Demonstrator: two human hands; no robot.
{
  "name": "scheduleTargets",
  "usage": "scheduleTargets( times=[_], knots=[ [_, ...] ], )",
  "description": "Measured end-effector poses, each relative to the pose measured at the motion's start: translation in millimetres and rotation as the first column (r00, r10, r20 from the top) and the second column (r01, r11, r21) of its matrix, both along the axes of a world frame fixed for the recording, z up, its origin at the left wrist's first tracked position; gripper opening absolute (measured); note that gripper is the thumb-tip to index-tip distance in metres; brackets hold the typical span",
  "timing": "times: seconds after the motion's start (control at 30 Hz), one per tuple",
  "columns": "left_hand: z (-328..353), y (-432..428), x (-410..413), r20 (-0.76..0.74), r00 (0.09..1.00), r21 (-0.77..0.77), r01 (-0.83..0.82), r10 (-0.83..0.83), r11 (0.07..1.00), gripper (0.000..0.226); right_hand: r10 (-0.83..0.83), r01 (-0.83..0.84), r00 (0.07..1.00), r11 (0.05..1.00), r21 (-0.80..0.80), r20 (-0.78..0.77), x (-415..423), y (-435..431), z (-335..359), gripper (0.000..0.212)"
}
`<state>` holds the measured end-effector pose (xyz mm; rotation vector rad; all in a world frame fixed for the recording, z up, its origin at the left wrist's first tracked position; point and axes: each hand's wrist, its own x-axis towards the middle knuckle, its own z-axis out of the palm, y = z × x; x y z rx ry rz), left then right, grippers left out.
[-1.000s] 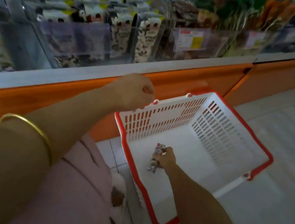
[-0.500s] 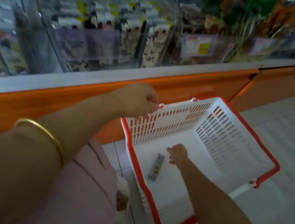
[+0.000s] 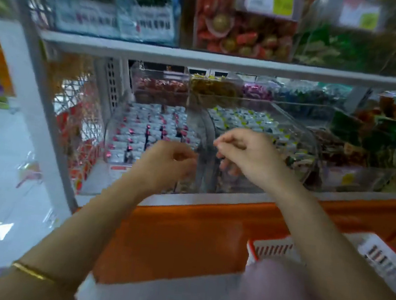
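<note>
A grey metal shelf [image 3: 226,63] is spanning the view above a glossy orange base [image 3: 182,234]. Two clear, curved plastic bins [image 3: 308,147] are sitting on the ledge, packed with small crinkly foil-wrapped sweets [image 3: 150,129]. The slotted white basket [image 3: 382,254] with a red rim is showing only a corner at lower right. The left hand [image 3: 168,163] and right hand [image 3: 243,152] are hovering before the bins, fingers curled narrow; blur is hiding whether either is pinching anything. A thin gold bangle [image 3: 30,272] is circling the left forearm. Half a second ago the left hand was at the basket's rim and the right was inside it; both are now raised to the bins.
</note>
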<state>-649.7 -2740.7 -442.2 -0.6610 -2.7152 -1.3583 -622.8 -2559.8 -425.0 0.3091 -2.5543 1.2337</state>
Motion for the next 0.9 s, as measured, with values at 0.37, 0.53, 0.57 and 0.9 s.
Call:
scheduleTargets(
  times=[0.37, 0.53, 0.57, 0.9],
  knots=[
    [-23.9, -15.3, -72.3, -0.325, 0.945, -0.621, -0.192, -0.027, 0.76, 0.055, -0.142, 0.197, 0.972, 0.926, 0.322, -0.185, -103.7, -48.0, -10.8, 0.016],
    [-31.8, -23.9, -79.1, -0.219, 0.972, -0.738, -0.104, -0.091, 0.666, 0.063, -0.087, 0.148, 0.977, 0.934, 0.326, -0.194, -112.6, -45.4, -14.9, 0.014],
    [-25.8, -25.5, -81.5, -0.2, 0.975, -0.709, -0.076, -0.096, 0.701, 0.062, -0.09, 0.147, 0.975, 0.947, 0.286, -0.203, -115.8, -44.4, -13.8, 0.014],
    [9.2, 1.2, -198.0, -0.22, 0.975, -0.665, -0.119, -0.041, 0.737, 0.048, -0.144, 0.147, 0.974, 0.989, 0.004, -0.176, -131.8, -25.8, -11.5, 0.013]
  ],
)
